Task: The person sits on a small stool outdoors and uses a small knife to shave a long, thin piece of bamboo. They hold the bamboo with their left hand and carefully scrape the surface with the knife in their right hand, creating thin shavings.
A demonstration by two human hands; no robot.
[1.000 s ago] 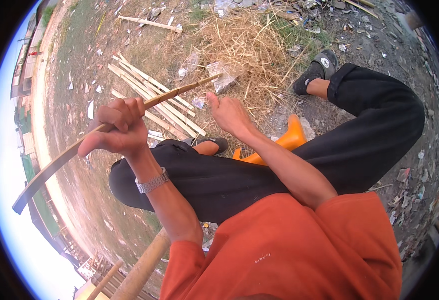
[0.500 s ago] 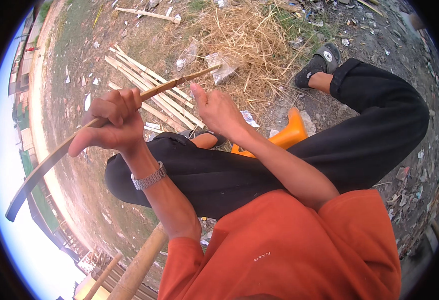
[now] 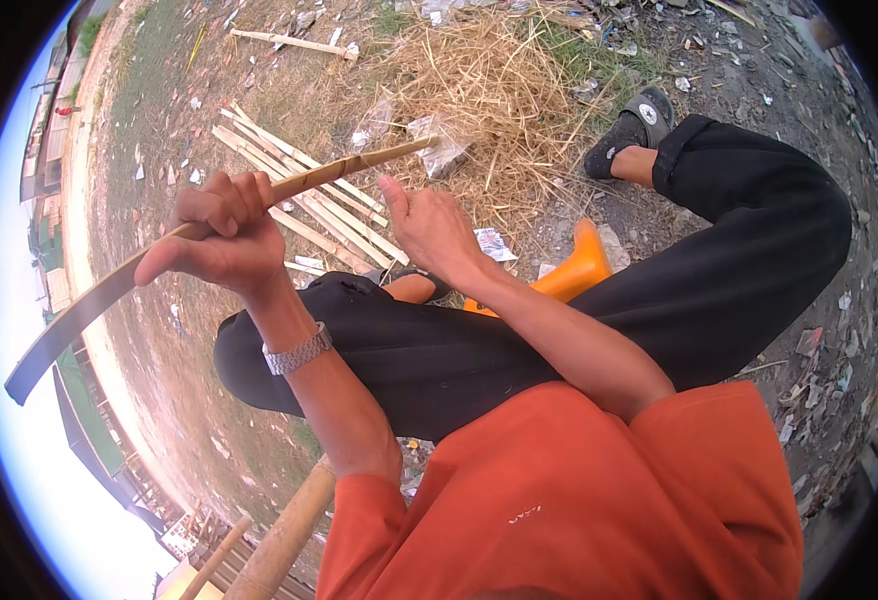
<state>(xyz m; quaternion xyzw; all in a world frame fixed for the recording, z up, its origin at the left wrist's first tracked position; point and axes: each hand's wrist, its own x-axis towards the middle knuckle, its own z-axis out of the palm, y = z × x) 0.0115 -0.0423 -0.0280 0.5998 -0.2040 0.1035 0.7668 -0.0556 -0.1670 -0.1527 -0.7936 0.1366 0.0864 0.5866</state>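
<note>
My left hand is closed around a long, slightly curved bamboo strip, palm partly turned up and thumb pointing left. One end of the strip reaches past the hand toward the far left; the other points up and right over the ground. Dark marks cross the strip beyond my fingers. Below and right of that end is my right hand, apart from the strip, thumb raised and fingers curled in. Whatever those fingers hold, if anything, is hidden.
Several pale split strips lie on the ground past my knee, beside a heap of straw-like shavings. An orange plastic piece shows partly behind my right forearm. A thick bamboo pole rises at lower left. Litter is scattered around.
The bamboo strip has tilted: its left end is higher and its right end slightly lower. My left hand keeps its grip and my right hand has barely shifted.
</note>
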